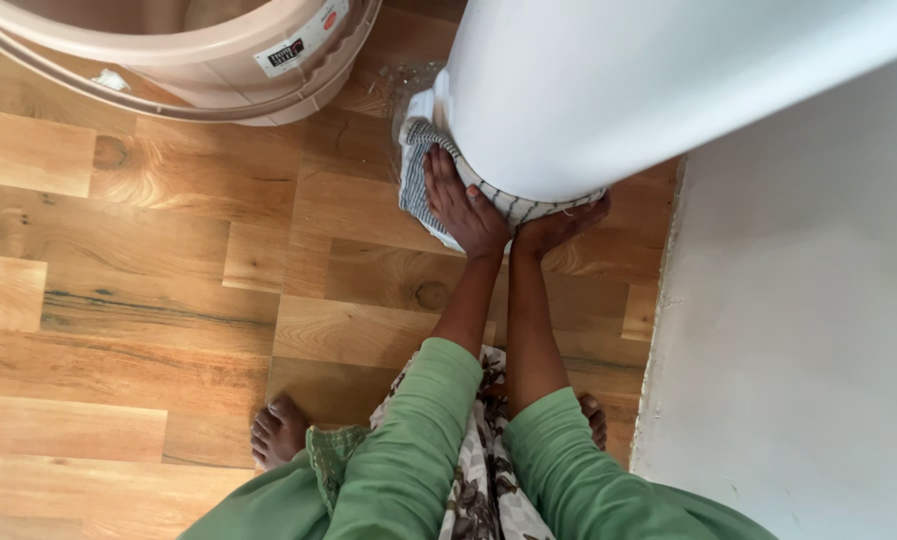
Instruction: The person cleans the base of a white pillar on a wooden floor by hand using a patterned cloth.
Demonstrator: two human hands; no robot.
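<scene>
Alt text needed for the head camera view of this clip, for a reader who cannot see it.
Seen from above, a person's left hand and right hand press a striped cloth against the bottom edge of a white cylindrical appliance on a wood-pattern floor. A beige tub stands at upper left, a white wall at right.
</scene>
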